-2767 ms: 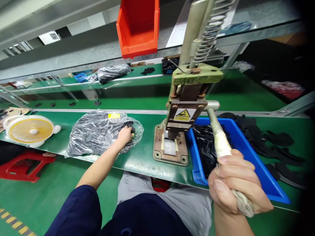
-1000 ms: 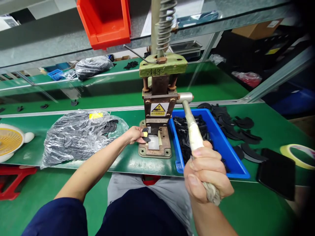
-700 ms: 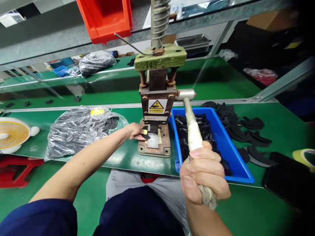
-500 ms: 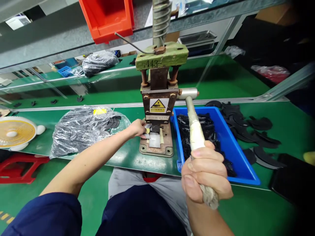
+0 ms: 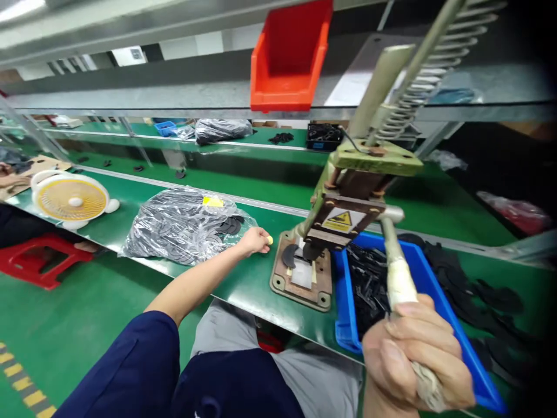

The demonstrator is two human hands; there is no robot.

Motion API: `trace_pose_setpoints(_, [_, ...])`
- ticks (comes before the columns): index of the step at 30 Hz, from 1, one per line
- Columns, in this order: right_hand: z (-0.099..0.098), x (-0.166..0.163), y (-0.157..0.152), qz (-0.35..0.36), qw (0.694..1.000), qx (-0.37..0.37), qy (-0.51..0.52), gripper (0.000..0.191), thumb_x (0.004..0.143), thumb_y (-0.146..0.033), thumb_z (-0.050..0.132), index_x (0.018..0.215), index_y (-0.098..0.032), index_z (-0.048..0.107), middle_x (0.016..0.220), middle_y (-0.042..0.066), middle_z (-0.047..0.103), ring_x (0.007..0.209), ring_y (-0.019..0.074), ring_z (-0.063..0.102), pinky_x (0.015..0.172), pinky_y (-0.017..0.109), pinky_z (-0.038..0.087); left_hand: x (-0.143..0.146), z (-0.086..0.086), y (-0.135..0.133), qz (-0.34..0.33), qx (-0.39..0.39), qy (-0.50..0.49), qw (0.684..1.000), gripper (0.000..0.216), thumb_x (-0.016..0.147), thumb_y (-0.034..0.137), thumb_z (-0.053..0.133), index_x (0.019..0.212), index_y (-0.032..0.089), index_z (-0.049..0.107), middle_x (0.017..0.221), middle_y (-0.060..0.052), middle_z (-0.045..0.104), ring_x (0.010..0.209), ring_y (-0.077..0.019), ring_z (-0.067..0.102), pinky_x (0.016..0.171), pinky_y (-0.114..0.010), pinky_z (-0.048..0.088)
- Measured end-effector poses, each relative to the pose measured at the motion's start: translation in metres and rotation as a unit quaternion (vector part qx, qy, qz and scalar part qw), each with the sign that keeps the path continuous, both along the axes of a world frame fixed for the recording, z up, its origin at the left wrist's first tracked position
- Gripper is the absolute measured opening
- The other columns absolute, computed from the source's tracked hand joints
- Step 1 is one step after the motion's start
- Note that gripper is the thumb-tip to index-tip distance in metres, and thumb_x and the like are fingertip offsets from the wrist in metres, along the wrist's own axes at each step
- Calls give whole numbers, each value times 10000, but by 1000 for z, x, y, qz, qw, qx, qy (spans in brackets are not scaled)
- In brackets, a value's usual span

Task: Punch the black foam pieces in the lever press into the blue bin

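My right hand (image 5: pixel 420 351) is wrapped round the lever (image 5: pixel 400 276) of a hand press (image 5: pixel 346 200), where the handle is bound in pale tape. A dark crescent-shaped piece (image 5: pixel 289 255) lies on the press's base plate (image 5: pixel 278 283), left of the punch. My left hand (image 5: pixel 256 241) is between the press and a clear plastic bag (image 5: pixel 169 229) of dark curved pieces. Its fingers are curled together, with a small yellow spot (image 5: pixel 270 240) at the fingertips; whether it is worn or held I cannot make out. Several loose crescent pieces (image 5: pixel 232 224) show at the bag's right end.
A blue bin (image 5: pixel 343 313) of black parts stands right of the press, with dark curved pieces (image 5: pixel 461 290) beyond it. A yellow and white fan (image 5: pixel 75 201) is on the left. An orange bin (image 5: pixel 287 87) hangs from the shelf. A co-worker's hand (image 5: pixel 5 169) shows far left.
My left hand has moved left, away from the press, leaving the crescent piece on the base plate. My right hand still grips the lever. The view has turned left.
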State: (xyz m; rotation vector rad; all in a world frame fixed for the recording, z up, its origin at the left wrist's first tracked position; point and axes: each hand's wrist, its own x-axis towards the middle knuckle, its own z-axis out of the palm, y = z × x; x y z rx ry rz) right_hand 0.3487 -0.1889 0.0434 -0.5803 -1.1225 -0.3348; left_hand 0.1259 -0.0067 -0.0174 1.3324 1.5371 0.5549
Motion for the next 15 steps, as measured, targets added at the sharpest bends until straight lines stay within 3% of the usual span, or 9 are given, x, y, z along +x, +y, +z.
trace_pose_setpoints(3, [1, -2, 10, -8, 999, 39, 20, 350, 592, -231, 668, 463, -215, 343, 520, -35, 521, 499, 162, 489, 637, 468, 461, -43, -1, 8, 20, 110, 127, 986, 141, 843, 106, 622, 958, 125, 701, 836, -81, 729, 821, -189, 722, 811, -293, 577])
trace_pose_setpoints(6, [0, 2, 13, -16, 998, 56, 0, 367, 588, -224, 659, 463, -223, 315, 461, -44, 461, 449, 161, 445, 581, 457, 434, -78, 1, 15, 12, 201, 278, 939, 213, 846, 156, 628, 1040, 137, 715, 1110, -139, 703, 1086, -247, 664, 998, -342, 507])
trace_pose_setpoints(10, [0, 8, 9, -25, 998, 42, -31, 374, 589, -232, 680, 472, -230, 325, 447, -51, 457, 437, 170, 455, 553, 458, 437, -92, 1, 22, -55, 204, 447, 869, 366, 862, 265, 640, 1178, 83, 674, 1237, -210, 615, 1190, -315, 587, 1041, -397, 472])
trace_pose_setpoints(15, [1, 4, -4, -23, 998, -27, -48, 307, 689, -260, 678, 554, -223, 405, 568, -32, 544, 588, 185, 570, 764, 524, 526, -77, 6, 31, -92, 170, 477, 857, 345, 901, 139, 532, 1201, 30, 664, 1233, -271, 591, 1147, -331, 621, 978, -418, 508])
